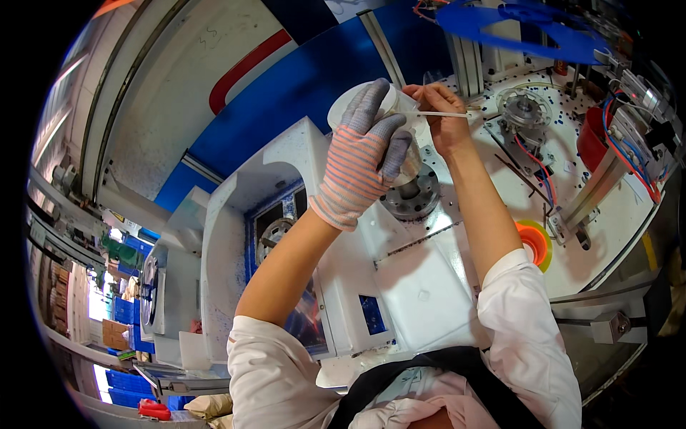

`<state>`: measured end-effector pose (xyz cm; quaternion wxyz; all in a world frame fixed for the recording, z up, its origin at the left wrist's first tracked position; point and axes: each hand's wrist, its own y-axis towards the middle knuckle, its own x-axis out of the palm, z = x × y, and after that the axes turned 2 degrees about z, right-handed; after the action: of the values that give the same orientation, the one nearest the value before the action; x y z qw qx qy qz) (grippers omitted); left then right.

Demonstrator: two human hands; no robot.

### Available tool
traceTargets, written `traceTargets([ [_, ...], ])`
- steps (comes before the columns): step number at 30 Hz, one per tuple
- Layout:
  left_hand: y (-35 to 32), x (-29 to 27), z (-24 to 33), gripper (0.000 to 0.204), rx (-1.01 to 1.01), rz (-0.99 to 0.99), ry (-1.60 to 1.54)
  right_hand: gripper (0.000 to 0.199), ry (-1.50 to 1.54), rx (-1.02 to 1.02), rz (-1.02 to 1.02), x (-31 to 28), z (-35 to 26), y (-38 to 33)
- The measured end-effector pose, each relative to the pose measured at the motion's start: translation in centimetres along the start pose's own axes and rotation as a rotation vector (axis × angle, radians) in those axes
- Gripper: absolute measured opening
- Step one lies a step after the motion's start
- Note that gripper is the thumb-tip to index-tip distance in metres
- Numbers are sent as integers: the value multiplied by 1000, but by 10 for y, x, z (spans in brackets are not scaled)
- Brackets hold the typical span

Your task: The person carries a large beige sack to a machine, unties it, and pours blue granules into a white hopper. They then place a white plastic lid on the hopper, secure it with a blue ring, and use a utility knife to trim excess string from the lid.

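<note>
My left hand (pixel 357 154), in a grey glove with orange stripes, is wrapped over a white round cup-shaped part (pixel 339 107), its fingers lying across the top. The part is above a metal post on a dark round flange (pixel 414 200); the glove hides much of the join. My bare right hand (pixel 444 118) is at the part's right side, fingers closed in a pinch. What they pinch is too small to make out. A thin white rod (pixel 446 114) runs sideways from beside the part across the right palm.
To the right, a round metal fixture (pixel 524 109) with hoses stands on a white worktop (pixel 593 236) strewn with dark blue bits. Orange and yellow rings (pixel 534 243) lie by my right forearm. A white machine housing (pixel 236 193) is at left. A blue plate (pixel 522 28) overhangs the upper right.
</note>
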<state>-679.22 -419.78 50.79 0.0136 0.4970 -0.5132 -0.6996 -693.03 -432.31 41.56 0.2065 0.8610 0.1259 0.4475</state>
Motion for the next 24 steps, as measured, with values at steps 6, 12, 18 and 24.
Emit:
traceTargets([
  [6,-4,-13,-2,22,-86,130,-63,13,12,91,71,-10,10,7],
  [12,16,-15,-45,30,-471,138,-590,14,-70,177,94,-2,4,14],
  [18,38,5,-133,99,-778,-279,-1481,15,-94,297,30,-6,16,27],
  [24,46,32,-136,80,-955,-305,-1771,11,-128,494,16,0,11,38],
])
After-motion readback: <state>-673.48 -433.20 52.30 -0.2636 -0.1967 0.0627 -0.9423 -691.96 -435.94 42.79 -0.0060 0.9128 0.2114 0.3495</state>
